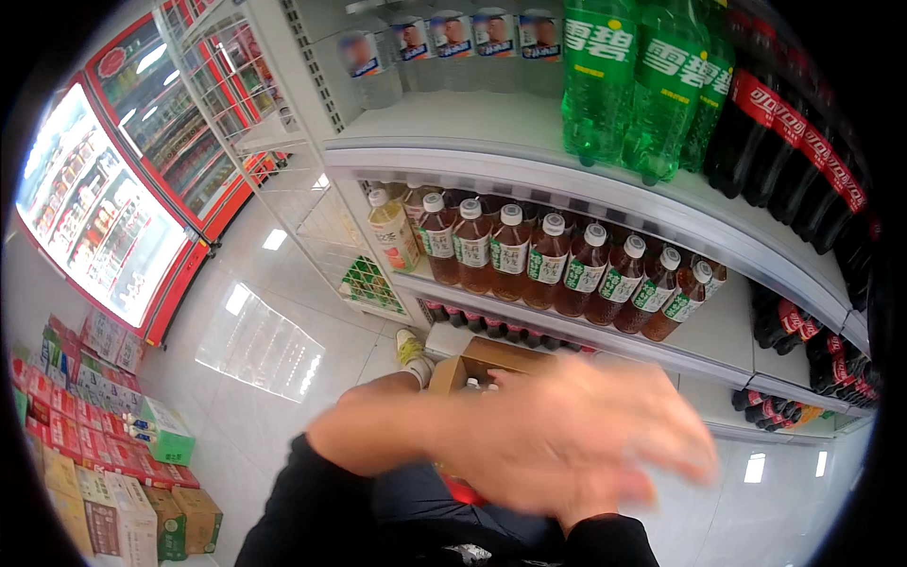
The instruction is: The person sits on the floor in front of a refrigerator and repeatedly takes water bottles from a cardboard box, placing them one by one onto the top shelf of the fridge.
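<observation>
My left hand [567, 432] stretches across the middle of the picture, blurred by motion. Its fingers look apart at the right, with nothing visible in them. My right hand [504, 377] is mostly hidden behind it; fingertips show over an open cardboard box [448, 374], and whether they hold anything cannot be seen. Inside the box, white bottle caps [472, 383] are visible. Beyond it, a row of jasmine oolong tea bottles [509, 255] with white caps and green-and-white labels lines the front of a middle shelf [489, 301].
Large green Sprite bottles [599, 85], clear water bottles [450, 49] and cola bottles [786, 142] fill the upper shelf. A wire rack [283, 177] borders the shelving. Stacked cartons [92, 432] and red-framed drink coolers [106, 205] stand left. My shoe [409, 349] is beside the box.
</observation>
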Tool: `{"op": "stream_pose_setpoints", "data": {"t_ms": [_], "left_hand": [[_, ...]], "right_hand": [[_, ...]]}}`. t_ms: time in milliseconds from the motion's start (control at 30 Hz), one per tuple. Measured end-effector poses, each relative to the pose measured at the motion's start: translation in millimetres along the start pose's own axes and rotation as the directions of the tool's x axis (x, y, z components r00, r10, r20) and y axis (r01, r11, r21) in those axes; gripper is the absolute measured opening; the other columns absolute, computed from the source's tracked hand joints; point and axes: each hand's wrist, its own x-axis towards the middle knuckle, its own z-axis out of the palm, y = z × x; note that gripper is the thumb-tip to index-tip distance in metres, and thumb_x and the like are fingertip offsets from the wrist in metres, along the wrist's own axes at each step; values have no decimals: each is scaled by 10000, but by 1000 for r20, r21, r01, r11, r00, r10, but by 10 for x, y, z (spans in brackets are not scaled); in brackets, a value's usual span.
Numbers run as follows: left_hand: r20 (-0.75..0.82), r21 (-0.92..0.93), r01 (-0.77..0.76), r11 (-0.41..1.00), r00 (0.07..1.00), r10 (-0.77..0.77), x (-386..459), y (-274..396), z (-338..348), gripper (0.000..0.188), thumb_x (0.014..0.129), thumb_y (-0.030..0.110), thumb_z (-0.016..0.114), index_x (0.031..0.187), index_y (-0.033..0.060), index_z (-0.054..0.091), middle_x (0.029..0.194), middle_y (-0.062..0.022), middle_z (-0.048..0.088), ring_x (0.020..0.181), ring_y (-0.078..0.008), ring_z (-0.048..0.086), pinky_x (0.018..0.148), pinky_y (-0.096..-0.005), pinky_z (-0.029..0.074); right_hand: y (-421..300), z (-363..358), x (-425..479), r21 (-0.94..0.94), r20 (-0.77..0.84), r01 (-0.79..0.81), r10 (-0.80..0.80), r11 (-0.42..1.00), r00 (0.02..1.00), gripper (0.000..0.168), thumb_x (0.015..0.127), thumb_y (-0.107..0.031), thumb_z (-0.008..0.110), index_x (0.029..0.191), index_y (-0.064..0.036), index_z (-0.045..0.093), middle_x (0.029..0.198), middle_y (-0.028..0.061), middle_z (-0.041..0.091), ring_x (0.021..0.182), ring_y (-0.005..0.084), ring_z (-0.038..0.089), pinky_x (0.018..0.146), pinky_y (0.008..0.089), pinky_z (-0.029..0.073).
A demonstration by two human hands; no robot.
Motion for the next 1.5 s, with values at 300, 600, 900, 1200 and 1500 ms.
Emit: {"op": "stream_pose_setpoints", "data": {"t_ms": [300, 600, 900, 1200, 1500], "left_hand": [[94, -810, 66, 582, 995, 19, -67, 347, 737, 359, 1009, 226, 440, 1192, -30, 613, 1124, -154, 652, 1126, -284, 594, 934, -387, 448], [-167, -857, -239, 457, 967, 192, -80, 282, 1041, 372, 972, 149, 495, 1196, -137, 577, 1130, -273, 650, 1035, -327, 641, 862, -367, 499], [-228, -870, -267, 414, 963, 142, -98, 264, 1139, 307, 970, 67, 525, 1210, -122, 556, 1093, -255, 670, 990, -303, 657, 809, -335, 494], [-159, -726, -132, 675, 987, 23, -96, 386, 1070, 251, 958, 269, 632, 960, 18, 639, 958, -75, 683, 853, -186, 632, 1014, -421, 197], [-3, -886, -59, 459, 993, 120, 124, 395, 1106, 419, 859, 196, 749, 1154, 5, 521, 1013, -96, 646, 868, -176, 681, 753, -295, 495]], "right_hand": [[-65, 233, -95, -99, 100, -136, 145, 986, 984, 693, 903, -446, 632, 1422, -20, 462, 1212, 210, 663, 853, 300, 724, 886, 409, 523], [81, 243, -60, -82, 64, -184, 189, 979, 980, 685, 896, -430, 644, 1407, -5, 473, 1173, 204, 679, 905, 320, 717, 870, 416, 532], [-33, 148, -116, -34, 136, -234, 236, 972, 962, 723, 896, -501, 588, 1450, -57, 445, 1280, 254, 612, 1196, 401, 585, 1020, 450, 457], [42, 216, -144, -109, 66, -217, 225, 970, 972, 689, 892, -455, 631, 1420, -41, 473, 1230, 203, 657, 963, 320, 683, 918, 422, 513], [101, 265, -190, -79, 126, -251, 260, 965, 957, 711, 872, -487, 631, 1394, -25, 493, 1268, 226, 629, 1182, 395, 593, 1004, 453, 472]]}}
